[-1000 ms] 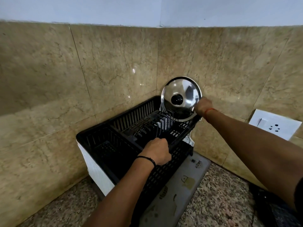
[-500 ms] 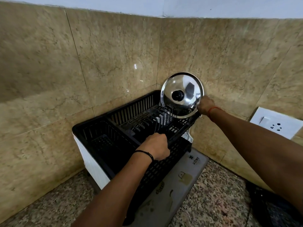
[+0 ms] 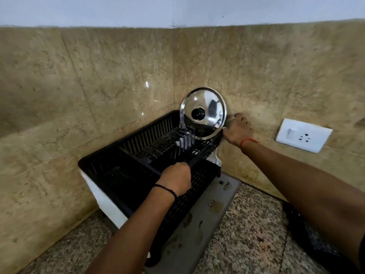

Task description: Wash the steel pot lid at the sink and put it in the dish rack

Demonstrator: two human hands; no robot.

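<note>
The steel pot lid (image 3: 205, 107), shiny with a black knob, stands upright on edge at the far end of the black plastic dish rack (image 3: 122, 167), leaning toward the corner of the tiled wall. My right hand (image 3: 238, 128) is at the lid's right rim, fingers curled behind its edge. My left hand (image 3: 175, 177) grips the near rim of the rack with curled fingers. The rack's slotted plate holders stand just in front of the lid.
A white tray sits under the rack (image 3: 106, 200). A grey mat (image 3: 201, 224) lies on the speckled granite counter (image 3: 250, 234). A white wall socket (image 3: 304, 135) is to the right. A dark object (image 3: 308, 236) lies at the right edge.
The lid has shifted a little further back in the rack and stands more upright. My right hand stays at its rim; my left hand keeps its hold on the rack. The view moved back.
</note>
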